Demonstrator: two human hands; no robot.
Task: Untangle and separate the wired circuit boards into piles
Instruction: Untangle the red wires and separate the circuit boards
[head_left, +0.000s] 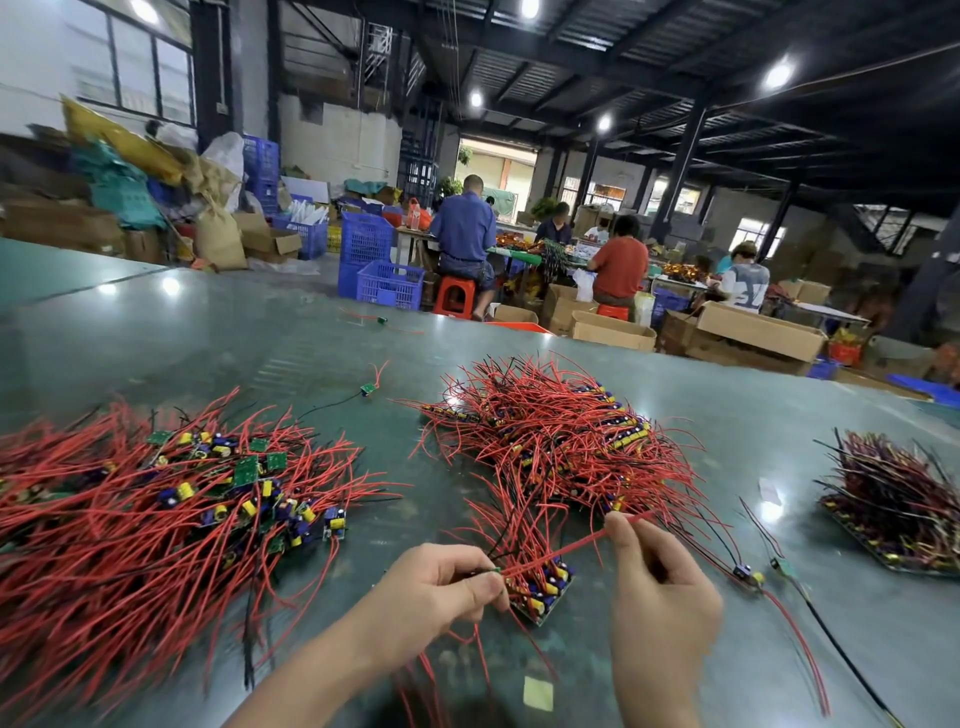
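Your left hand (441, 582) is curled closed, thumb and forefinger pinching the near end of one red wire (561, 546) where it meets a small green board edge. Your right hand (657, 587) pinches the far end of the same wire between thumb and forefinger tip, the other fingers folded loosely. The wire runs taut between the two hands, rising toward the right, above the table (260, 338).

Directly beneath and between your hands lies a small stack (543, 587) of boards, carrying yellow and dark blue cylindrical parts, its red leads fanning up and away from you. These leads run into the middle pile (550, 436), a dense tangle of red wires with a few black ones, and rows of yellow and blue components showing along its right edge.

The left pile (156, 499) is larger and looser: green boards lie face-up and tilted among yellow and blue parts, red wires spreading outward in all directions. The right pile (898, 499) sits well apart at the table's right side, darker, its boards laid in a flat layer with wires bristling upward.

Two single boards (748, 574) with long red and black leads lie just right of your right hand. Another lone board (369, 388) rests between the left and middle piles, farther back. A yellowish paper scrap (537, 693) lies between your forearms.
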